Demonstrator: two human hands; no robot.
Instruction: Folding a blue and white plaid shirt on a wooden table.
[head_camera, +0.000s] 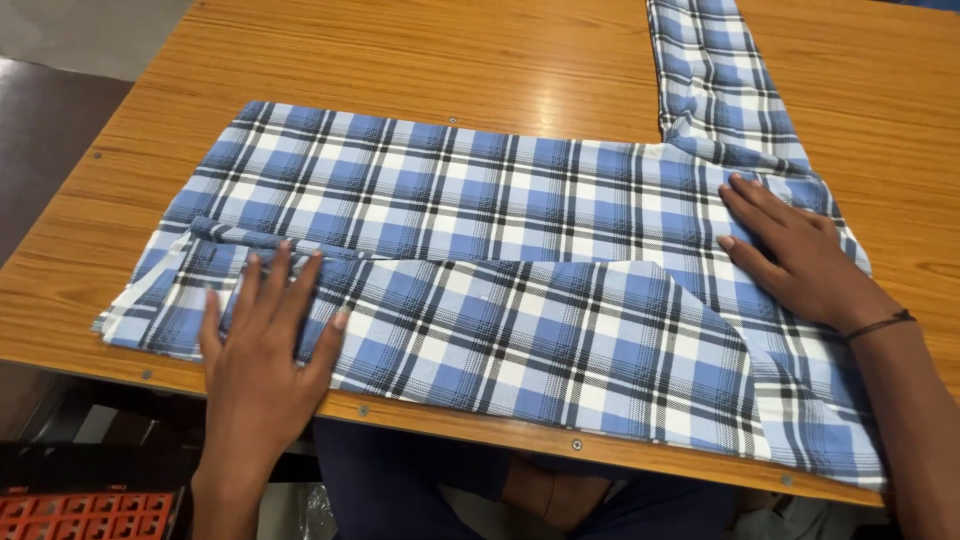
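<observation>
Head view: blue-and-white plaid shirt (480, 270) spread flat on wooden table (450, 60). Near side already folded in over the body; far sleeve (715, 80) not yet folded, stretched away across the table. Left hand (262, 345) flat, fingers spread, pressing the folded edge. Right hand (800, 255) open, palm down near the shoulder. Grasping nothing.
</observation>
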